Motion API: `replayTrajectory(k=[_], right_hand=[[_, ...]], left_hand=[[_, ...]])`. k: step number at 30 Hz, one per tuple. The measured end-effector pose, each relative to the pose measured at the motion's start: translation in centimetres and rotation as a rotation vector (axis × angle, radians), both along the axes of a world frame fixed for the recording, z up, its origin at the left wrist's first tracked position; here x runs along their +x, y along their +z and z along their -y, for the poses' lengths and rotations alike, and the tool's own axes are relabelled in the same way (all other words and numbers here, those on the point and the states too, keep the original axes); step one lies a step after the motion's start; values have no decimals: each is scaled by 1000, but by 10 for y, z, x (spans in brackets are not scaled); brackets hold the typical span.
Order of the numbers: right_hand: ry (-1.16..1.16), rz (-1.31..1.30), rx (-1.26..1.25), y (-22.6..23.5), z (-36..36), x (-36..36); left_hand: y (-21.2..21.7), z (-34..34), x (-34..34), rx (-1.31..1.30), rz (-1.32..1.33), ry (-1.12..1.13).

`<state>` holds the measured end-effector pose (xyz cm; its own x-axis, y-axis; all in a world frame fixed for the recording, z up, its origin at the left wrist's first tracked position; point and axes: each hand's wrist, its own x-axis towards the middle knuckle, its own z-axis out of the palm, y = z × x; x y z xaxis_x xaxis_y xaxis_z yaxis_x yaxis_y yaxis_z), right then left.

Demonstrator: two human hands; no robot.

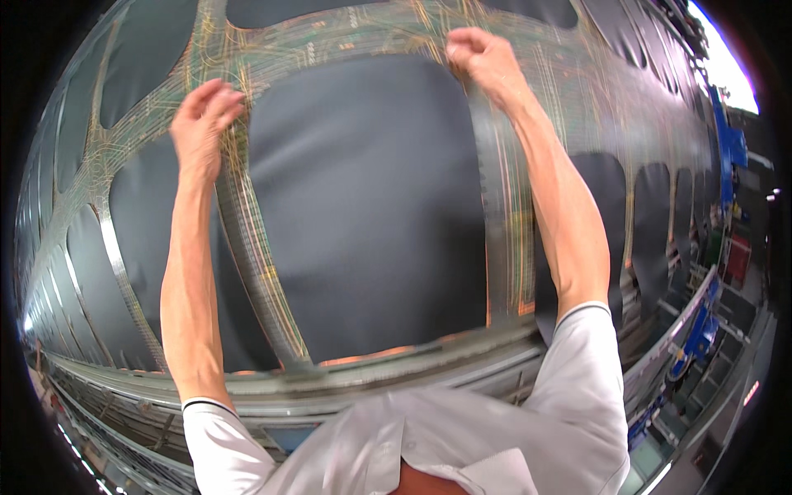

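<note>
In front of me lies a large dark grey sheet piece [371,198] with rounded far corners and a smooth, slightly wavy surface. My left hand [202,128] is at its far left corner, fingers curled inward and a little blurred. Over by the far right corner, my right hand [487,66] has its thumb and fingers pinched together. Whether either hand grips an edge or a thin scrap cannot be made out. Around the piece runs a patterned web [346,37] of fine green, orange and yellow lines, with both hands over it.
Similar dark pieces [148,239] lie to the left, and more dark pieces [652,214] to the right. A metal rail [412,367] borders the table close to my body. Blue machine parts [728,148] and a ladder-like metal frame [701,330] stand at the right.
</note>
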<state>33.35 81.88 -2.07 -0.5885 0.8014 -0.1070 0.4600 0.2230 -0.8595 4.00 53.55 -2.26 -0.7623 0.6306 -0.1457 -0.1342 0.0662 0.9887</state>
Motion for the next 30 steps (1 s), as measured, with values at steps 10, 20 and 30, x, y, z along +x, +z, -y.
replayTrajectory(k=[10, 20, 30], right_hand=[[-281, -50, -427, 34, 176, 227], [-910, -284, -817, 43, 344, 286], [-747, -176, -754, 31, 340, 285]], left_hand=[[41, 228, 145, -480, 102, 10], [25, 296, 260, -518, 342, 188], [37, 294, 276, -571, 390, 114]])
